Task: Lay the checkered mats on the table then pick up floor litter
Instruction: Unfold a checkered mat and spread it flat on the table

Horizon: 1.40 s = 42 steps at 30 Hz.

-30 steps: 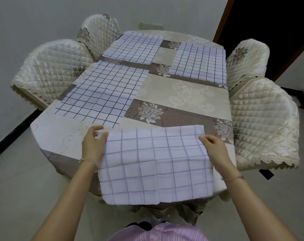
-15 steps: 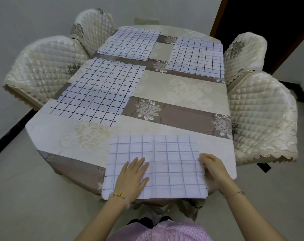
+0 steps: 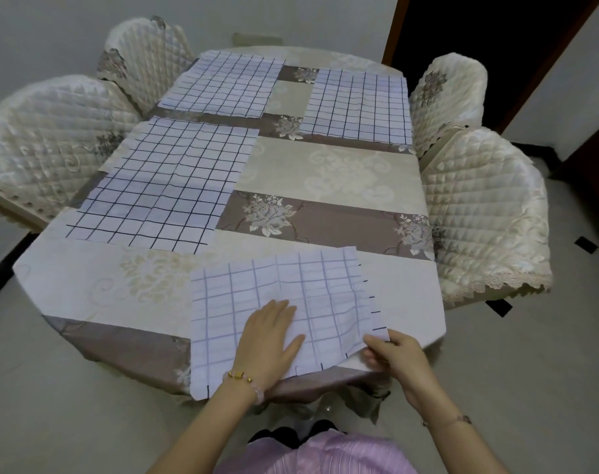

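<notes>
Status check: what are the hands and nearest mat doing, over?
Left hand flat on nearest checkered mat. Right hand pinching its near-right corner, lifted. Nothing blocking.

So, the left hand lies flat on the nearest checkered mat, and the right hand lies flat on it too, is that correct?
Not quite. The left hand does lie flat on the nearest checkered mat, but the right hand does not. The head view shows its fingers curled, pinching the mat's near right corner.

no readable text, labels or numbers
</notes>
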Each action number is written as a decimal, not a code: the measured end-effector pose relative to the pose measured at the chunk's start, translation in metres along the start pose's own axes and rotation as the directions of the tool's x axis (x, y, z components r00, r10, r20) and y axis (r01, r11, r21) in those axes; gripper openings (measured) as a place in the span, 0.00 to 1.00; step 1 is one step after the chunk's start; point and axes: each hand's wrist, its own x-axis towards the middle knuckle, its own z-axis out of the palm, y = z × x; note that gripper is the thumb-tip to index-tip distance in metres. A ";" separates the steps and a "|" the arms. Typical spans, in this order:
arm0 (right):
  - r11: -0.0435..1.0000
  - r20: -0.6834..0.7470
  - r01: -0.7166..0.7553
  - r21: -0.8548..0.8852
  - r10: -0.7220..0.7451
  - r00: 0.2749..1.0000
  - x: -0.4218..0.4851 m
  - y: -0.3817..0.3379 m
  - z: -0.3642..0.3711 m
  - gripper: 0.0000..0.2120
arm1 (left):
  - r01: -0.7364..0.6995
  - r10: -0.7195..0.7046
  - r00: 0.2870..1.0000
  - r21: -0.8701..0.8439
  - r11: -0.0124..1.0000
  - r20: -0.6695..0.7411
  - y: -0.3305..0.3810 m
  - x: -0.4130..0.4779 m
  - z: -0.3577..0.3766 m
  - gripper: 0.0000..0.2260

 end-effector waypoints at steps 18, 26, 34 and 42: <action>0.976 0.121 0.147 0.159 -0.167 0.978 0.000 -0.016 -0.011 0.12 | 0.165 -0.337 0.941 -0.817 0.552 -0.038 0.028 0.016 -0.037 0.05; 0.942 -0.089 0.135 0.306 -0.113 0.990 0.051 -0.057 -0.040 0.07 | 0.191 -0.616 0.753 -0.818 0.542 -0.232 -0.073 0.033 -0.104 0.03; 0.936 -0.084 0.332 -0.114 -0.342 0.936 0.099 -0.115 -0.042 0.08 | 0.287 -0.641 0.697 -0.695 0.659 -0.320 -0.136 0.045 -0.140 0.16; 0.910 -0.085 0.323 -0.260 -0.355 0.931 0.129 -0.115 -0.019 0.15 | 0.489 -0.750 0.649 -0.684 0.541 -0.128 -0.156 0.067 -0.106 0.10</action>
